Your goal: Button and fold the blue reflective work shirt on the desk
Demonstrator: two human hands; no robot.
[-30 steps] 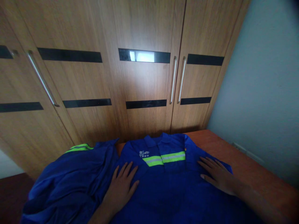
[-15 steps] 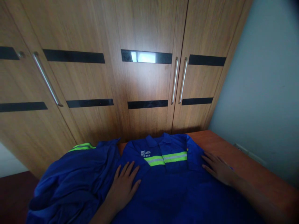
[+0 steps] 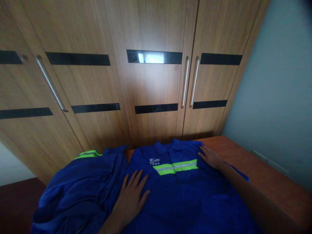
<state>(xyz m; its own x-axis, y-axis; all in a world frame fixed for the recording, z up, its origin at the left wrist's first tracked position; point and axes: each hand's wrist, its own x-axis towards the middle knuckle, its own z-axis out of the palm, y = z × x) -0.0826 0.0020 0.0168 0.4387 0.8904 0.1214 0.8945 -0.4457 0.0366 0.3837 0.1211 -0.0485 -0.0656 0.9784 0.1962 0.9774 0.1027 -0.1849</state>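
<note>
A blue work jacket (image 3: 180, 195) with a collar, a white chest logo and a yellow-green reflective stripe lies spread out, front side up. My left hand (image 3: 131, 196) rests flat on its left part, fingers spread, below the logo. On the shoulder at the right, beside the end of the stripe, lies my right hand (image 3: 211, 156), its fingers stretched out on the cloth. Part of a sleeve shows beyond my right forearm. Neither hand grips the fabric. A second blue garment (image 3: 80, 185), crumpled, with a reflective band, lies to the left of my left hand.
The reddish-brown surface (image 3: 263, 165) under the clothes reaches back to a wooden wardrobe (image 3: 156, 84) with long metal handles. A pale wall (image 3: 275, 97) stands on the right. A dark red area (image 3: 18, 198) shows at the lower left.
My right hand has moved up and to the left, from the sleeve onto the shoulder. More of the sleeve's edge shows at the right. My left hand stays on the jacket.
</note>
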